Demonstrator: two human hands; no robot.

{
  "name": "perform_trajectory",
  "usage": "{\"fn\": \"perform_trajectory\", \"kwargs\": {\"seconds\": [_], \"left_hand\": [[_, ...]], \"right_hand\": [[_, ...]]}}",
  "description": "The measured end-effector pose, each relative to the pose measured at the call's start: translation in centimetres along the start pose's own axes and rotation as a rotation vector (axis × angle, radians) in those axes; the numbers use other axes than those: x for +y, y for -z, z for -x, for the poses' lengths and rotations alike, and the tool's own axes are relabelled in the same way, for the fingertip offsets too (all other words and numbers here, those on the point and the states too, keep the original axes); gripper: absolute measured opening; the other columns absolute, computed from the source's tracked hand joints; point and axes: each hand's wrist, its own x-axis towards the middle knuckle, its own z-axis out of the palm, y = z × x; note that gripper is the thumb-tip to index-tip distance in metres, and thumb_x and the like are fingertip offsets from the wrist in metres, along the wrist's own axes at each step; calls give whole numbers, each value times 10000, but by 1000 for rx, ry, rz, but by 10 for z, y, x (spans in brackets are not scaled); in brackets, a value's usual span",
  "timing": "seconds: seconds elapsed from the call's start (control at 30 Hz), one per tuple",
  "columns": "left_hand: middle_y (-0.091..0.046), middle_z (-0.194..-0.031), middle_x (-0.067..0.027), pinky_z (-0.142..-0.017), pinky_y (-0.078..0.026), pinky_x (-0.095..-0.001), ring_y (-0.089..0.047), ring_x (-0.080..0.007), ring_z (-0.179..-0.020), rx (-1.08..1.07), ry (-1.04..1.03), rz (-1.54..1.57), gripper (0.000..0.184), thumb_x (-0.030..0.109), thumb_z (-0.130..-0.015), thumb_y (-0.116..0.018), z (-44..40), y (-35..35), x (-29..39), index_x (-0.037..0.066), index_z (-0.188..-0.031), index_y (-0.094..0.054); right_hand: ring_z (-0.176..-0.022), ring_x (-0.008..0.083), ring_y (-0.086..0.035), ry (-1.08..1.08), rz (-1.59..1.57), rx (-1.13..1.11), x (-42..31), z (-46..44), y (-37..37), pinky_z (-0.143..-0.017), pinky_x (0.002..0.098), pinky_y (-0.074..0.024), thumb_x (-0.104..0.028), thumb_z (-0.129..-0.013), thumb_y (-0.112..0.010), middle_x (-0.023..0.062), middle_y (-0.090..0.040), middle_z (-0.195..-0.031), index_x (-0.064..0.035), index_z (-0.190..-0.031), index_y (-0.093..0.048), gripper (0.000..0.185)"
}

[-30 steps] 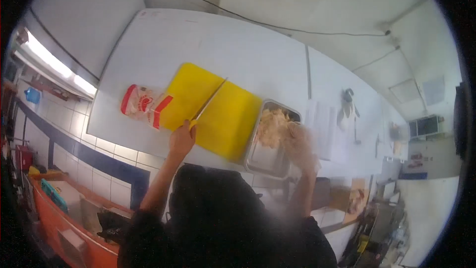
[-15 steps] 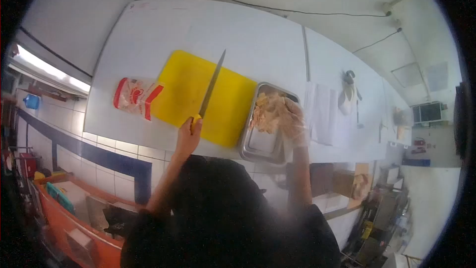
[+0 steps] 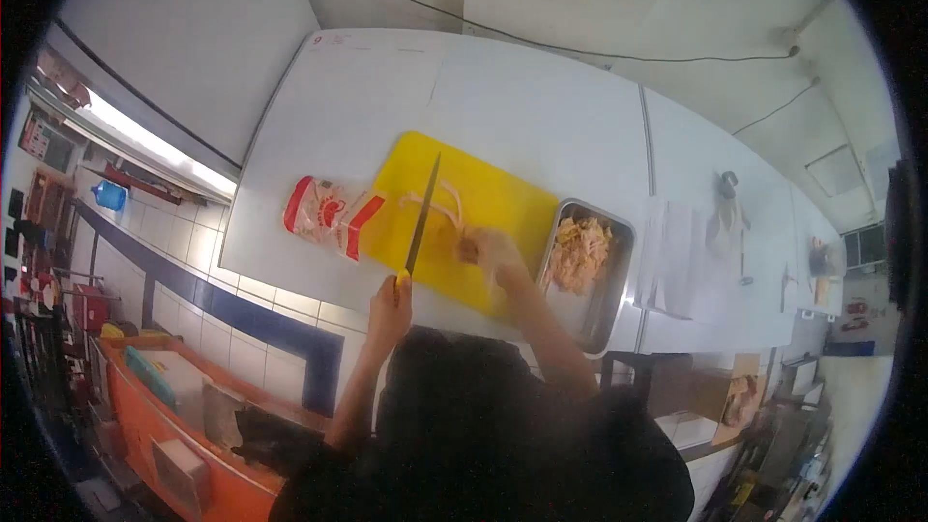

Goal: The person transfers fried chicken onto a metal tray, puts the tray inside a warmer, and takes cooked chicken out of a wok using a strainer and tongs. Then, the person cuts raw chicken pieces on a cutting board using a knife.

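My left hand (image 3: 391, 305) is closed around the yellow handle of a long kitchen knife (image 3: 423, 216), its blade pointing away from me over the yellow cutting board (image 3: 522, 211). Pale pinkish strips of meat (image 3: 449, 201) extend over the board from the fingertips of my right hand (image 3: 486, 253). That hand wears a clear plastic glove, is somewhat blurred, and appears closed on the strips' near ends. Right of the board stands a metal tray (image 3: 619, 280) with a heap of similar meat pieces (image 3: 580, 256) in it.
A red-and-white plastic bag (image 3: 329, 217) lies against the board's left edge. White paper sheets (image 3: 674, 261) are right of the tray, with a white bottle-like item (image 3: 725, 222) beyond. An orange bin (image 3: 193, 435) stands below at left.
My right hand has left the metal tray and moved left over the board, bringing strips of meat. The knife remains in my left hand. The view has shifted.
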Motion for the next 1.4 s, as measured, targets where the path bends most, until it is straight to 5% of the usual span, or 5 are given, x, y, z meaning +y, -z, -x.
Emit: {"fn": "perform_trajectory", "kwargs": {"seconds": [0.1, 0.37, 0.7, 1.17, 1.4], "left_hand": [[-606, -797, -301, -620, -436, -526, -581, -508, -776, -74, 22, -121, 311, 276, -986, -493, 12, -1, -24, -21, -905, -540], [-613, -829, -327, -667, -430, -580, -575, -536, -828, -108, 88, -11, 309, 296, -998, -456, 8, -20, -25, -7, -1027, -508], [-608, -815, -345, -686, -407, -631, -560, -562, -818, -74, 26, -94, 327, 314, -1006, -420, 4, -28, -35, -3, -1067, -474], [-558, -794, -316, -638, -398, -570, -534, -553, -823, -67, 109, -48, 226, 238, -1004, -446, 20, -16, -32, 12, -1011, -455], [-589, -780, -350, -640, -401, -626, -552, -561, -776, -133, 88, -97, 246, 245, -998, -447, 24, -13, -27, 3, -1033, -469]], "right_hand": [[-925, 226, -630, 76, 250, -209, 6, 27, -7, -858, 337, -510, -190, -847, -686, 102, -637, -957, -48, -1003, -638, 216], [-926, 356, -609, 634, 1053, 143, -95, 7, -10, -799, 434, -492, -242, -834, -604, 173, -644, -939, -69, -991, -642, 237], [-846, 366, -620, 239, 1077, 15, -169, 40, -5, -766, 443, -509, -282, -853, -607, 209, -628, -894, -39, -919, -679, 262], [-881, 331, -611, 848, 980, 96, -108, 16, -14, -800, 436, -497, -195, -897, -538, 169, -645, -930, -108, -1124, -644, 265], [-824, 306, -649, 337, 1160, -103, -118, 14, -9, -720, 438, -515, -249, -906, -542, 122, -677, -913, -151, -1097, -664, 247]]}}
